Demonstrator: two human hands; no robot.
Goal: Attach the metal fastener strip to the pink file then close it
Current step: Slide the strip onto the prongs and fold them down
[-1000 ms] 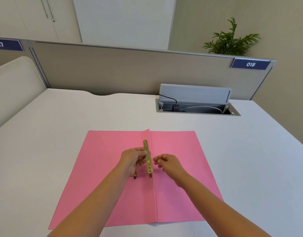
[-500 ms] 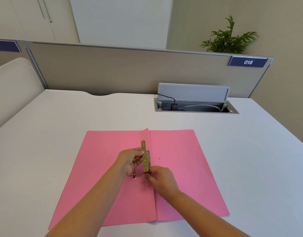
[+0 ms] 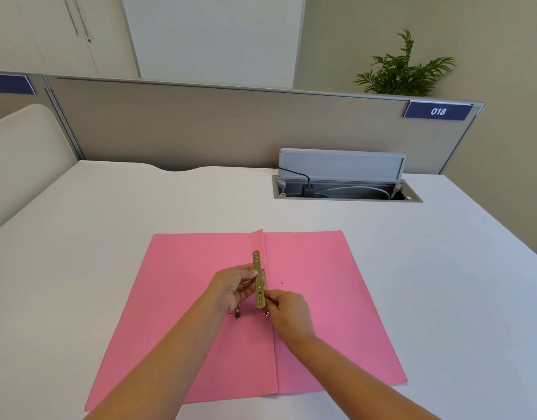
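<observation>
Two hands meet over the open pink file (image 3: 315, 298) lying flat on the white tabletop (image 3: 443, 268). Left hand (image 3: 231, 291) fingers pinch the metal fastener strip (image 3: 259, 278) along the centre fold; right hand (image 3: 287, 310) fingers close on its near end.
</observation>
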